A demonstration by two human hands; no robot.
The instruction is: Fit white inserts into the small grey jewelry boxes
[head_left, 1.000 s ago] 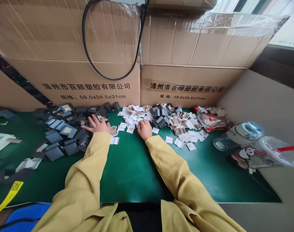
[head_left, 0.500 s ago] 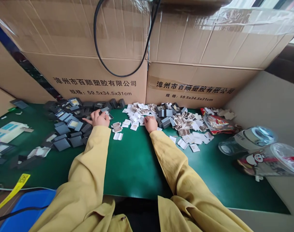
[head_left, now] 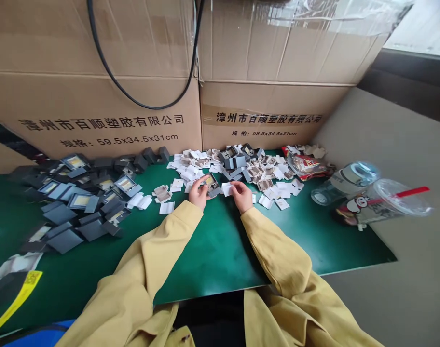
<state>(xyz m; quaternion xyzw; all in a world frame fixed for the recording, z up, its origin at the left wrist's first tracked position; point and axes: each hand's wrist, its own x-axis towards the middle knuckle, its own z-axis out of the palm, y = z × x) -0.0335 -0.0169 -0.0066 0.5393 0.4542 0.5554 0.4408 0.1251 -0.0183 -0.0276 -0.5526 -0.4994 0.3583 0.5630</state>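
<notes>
- The left hand (head_left: pixel 198 195) is closed around one small, open dark grey box with a yellowish panel (head_left: pixel 212 186), right of the large heap of angular dark grey boxes (head_left: pixel 62 213).
- The right hand (head_left: pixel 242 196) is narrowed to a pinch on one small, flat white card (head_left: pixel 227 189), further right of that heap; whether card and box touch, I cannot tell.
- Handling both well probably calls for a firm grip on the box's outer sides, and a light pinch at the card's edge so that it does not crease.
- Counted: two hands, one held box, one held card.
- Right of the heap: one smaller cluster of dark grey boxes (head_left: pixel 236 162); loose white card pieces (head_left: pixel 186 173), too overlapped to count.
- Far right of the heap: one clear plastic bottle (head_left: pixel 334 187), one clear plastic cup (head_left: pixel 379 206).
</notes>
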